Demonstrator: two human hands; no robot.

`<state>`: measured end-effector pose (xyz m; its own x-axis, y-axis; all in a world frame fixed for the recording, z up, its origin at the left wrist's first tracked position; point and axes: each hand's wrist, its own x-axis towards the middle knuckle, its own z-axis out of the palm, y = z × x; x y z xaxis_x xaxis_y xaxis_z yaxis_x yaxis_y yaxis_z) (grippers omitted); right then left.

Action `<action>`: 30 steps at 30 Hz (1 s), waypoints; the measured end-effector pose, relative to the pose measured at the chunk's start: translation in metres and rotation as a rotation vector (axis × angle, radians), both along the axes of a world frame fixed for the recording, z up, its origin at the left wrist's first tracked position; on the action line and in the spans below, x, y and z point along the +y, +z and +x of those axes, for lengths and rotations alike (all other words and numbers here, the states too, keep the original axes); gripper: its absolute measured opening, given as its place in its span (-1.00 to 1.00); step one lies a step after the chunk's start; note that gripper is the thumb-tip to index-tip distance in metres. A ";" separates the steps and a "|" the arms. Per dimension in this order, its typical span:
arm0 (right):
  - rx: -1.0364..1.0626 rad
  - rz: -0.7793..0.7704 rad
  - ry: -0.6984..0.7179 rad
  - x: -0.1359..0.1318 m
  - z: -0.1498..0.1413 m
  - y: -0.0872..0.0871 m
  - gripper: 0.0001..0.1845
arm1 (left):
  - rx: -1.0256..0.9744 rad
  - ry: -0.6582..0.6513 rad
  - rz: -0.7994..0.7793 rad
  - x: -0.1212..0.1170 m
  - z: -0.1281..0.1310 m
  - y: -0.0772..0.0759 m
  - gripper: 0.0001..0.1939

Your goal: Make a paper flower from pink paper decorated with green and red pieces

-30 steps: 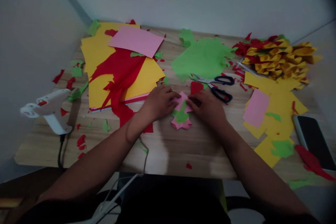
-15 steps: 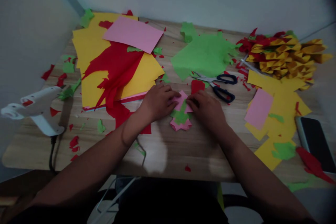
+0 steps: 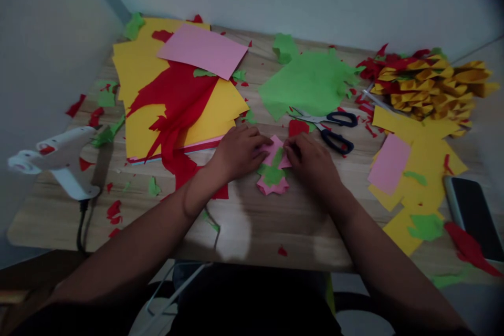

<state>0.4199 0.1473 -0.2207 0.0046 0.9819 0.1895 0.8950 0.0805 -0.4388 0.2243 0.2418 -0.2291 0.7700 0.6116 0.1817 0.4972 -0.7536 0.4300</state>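
A small folded pink paper piece (image 3: pixel 272 188) with a green paper shape (image 3: pixel 272 172) over its middle lies on the table between my hands. My left hand (image 3: pixel 243 151) is closed, fingertips pressed on the left edge of the pink paper. On the opposite side my right hand (image 3: pixel 309 160) pinches at the right edge, its thumb and finger partly hidden by the hand itself. Just beyond the right hand lie a scrap of red paper (image 3: pixel 298 127) and dark-handled scissors (image 3: pixel 328 125), blades pointing left.
Yellow sheets (image 3: pixel 136 76) with red crepe paper (image 3: pixel 181 100) and a pink sheet (image 3: pixel 202 51) lie left. A white glue gun (image 3: pixel 69 157) stands at far left. Green paper (image 3: pixel 305 84) is behind; folded yellow paper (image 3: pixel 429 84) and a phone (image 3: pixel 474 215) are on the right.
The whole view has shifted slightly, so things sit a little further right. Both hands stay at the pink paper, the right fingers moving only slightly.
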 end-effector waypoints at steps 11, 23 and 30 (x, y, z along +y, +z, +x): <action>-0.152 -0.038 0.082 0.006 0.003 -0.005 -0.77 | -0.012 -0.006 0.025 0.001 0.000 -0.003 -0.71; -0.033 -0.012 0.082 0.002 0.005 -0.004 -0.79 | -0.003 -0.004 0.017 0.001 0.000 -0.003 -0.71; 0.021 0.011 0.048 0.004 0.006 -0.003 -0.78 | -0.008 -0.001 0.019 0.001 0.000 -0.005 -0.71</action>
